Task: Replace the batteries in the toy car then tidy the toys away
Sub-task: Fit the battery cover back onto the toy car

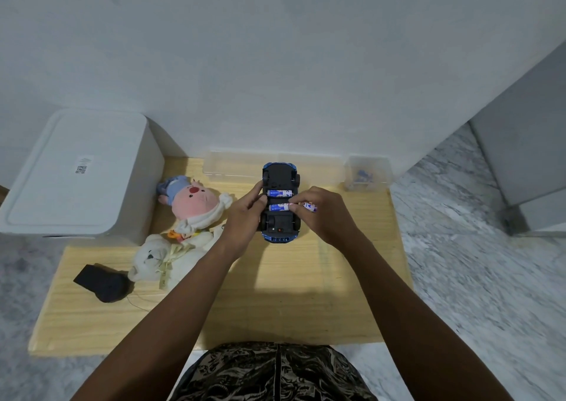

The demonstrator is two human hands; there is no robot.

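Car: toy car [281, 201] upturned mid-table, left hand [245, 213] gripping its side.
Batteries: two batteries [279, 200] seated; right hand [323, 213] pinches a loose battery [310, 207].
Left: cover, tidying plush toys [183, 226].

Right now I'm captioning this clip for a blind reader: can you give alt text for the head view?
Over a wooden table, a person's left hand steadies an upturned blue toy car while the right hand pinches a battery at its open compartment, where two batteries sit. Two plush toys lie left; clear boxes stand behind.
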